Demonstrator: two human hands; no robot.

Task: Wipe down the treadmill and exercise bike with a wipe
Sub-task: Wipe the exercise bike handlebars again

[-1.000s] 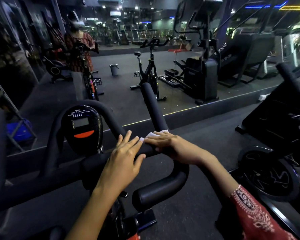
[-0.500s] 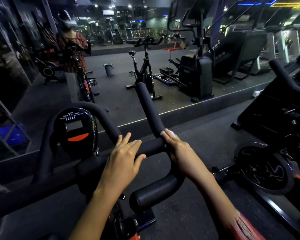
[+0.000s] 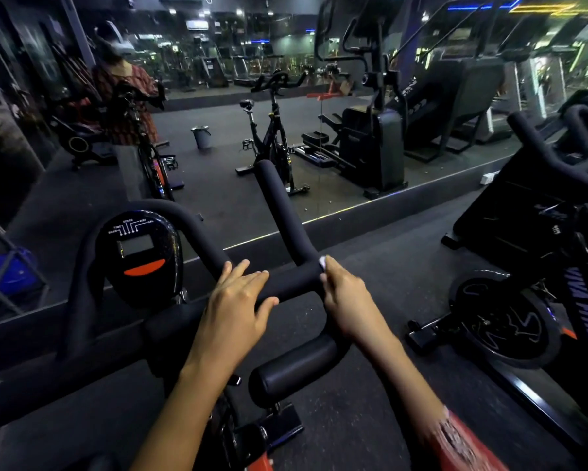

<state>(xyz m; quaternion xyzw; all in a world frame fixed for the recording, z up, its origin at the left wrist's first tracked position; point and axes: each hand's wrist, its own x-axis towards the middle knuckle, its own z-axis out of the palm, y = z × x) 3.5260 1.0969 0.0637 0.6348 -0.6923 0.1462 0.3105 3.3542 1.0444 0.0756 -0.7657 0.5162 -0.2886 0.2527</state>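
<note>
An exercise bike's black padded handlebar (image 3: 287, 219) fills the foreground, with a round black console (image 3: 138, 256) on its left. My left hand (image 3: 235, 307) rests flat on the crossbar, fingers straight. My right hand (image 3: 348, 300) wraps round the bar's right bend, where the upright horn meets it, and presses a white wipe (image 3: 323, 265) against the foam. Only a small edge of the wipe shows past my fingertips. No treadmill is near my hands.
A wall mirror (image 3: 218, 113) stands just ahead and reflects the gym, bikes and a person. A second exercise bike (image 3: 510, 321) with a black flywheel stands to the right. A blue crate (image 3: 4, 273) sits at the far left. Dark rubber flooring (image 3: 370, 419) lies below.
My right hand slid right along the crossbar from beside my left hand to the bar's right bend, and most of the wipe went under it. My left hand stayed put.
</note>
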